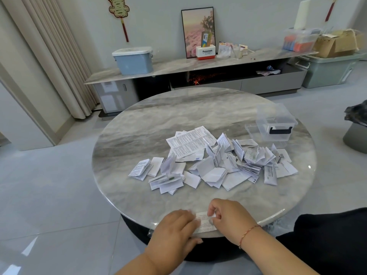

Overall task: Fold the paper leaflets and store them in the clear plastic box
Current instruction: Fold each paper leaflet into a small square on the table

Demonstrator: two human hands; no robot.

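I see the leaflet (204,223) at table's (139,135) near edge, long axis running left-right, white w/ fine print. My left hand (174,231) presses it flat, fingers together; right hand (228,217) pinches its right end.

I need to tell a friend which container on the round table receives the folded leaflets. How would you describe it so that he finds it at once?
Start at the round marble table and go to its far right edge, beyond the heap of paper leaflets. There stands the clear plastic box, open, with its lid lying beside it on the left. It is the only see-through container on the table and has a black handle on its front.
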